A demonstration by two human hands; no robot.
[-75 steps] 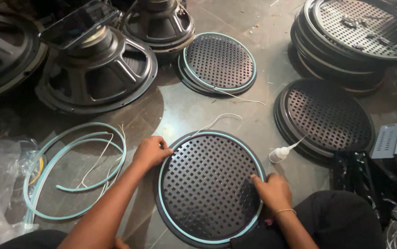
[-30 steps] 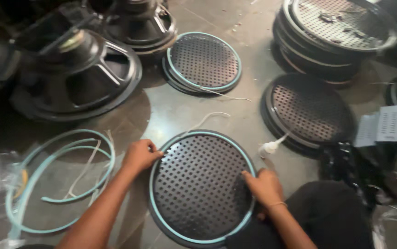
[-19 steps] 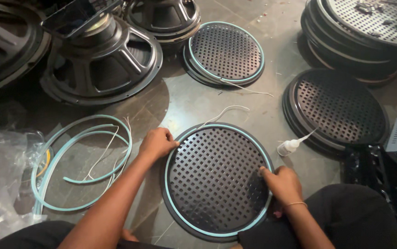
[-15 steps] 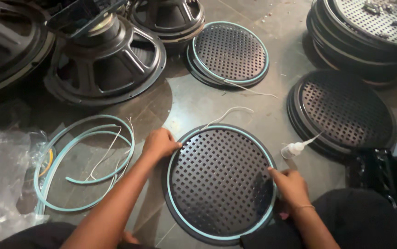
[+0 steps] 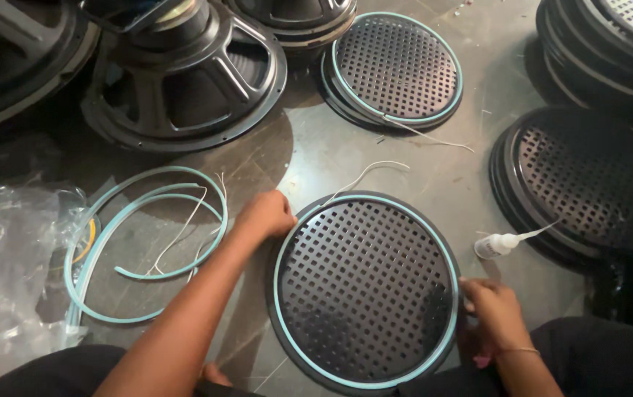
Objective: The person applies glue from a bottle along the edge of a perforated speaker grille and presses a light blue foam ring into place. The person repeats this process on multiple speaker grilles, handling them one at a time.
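Both hands (image 5: 265, 215) (image 5: 494, 312) press the round perforated grille's (image 5: 364, 287) rim

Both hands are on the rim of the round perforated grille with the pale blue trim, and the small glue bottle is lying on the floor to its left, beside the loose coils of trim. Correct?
Not quite. The head view shows the glue bottle lying to the right of the grille, near the right hand. The loose trim coils are on the left, past the left hand. Both hands do rest on the grille's rim.
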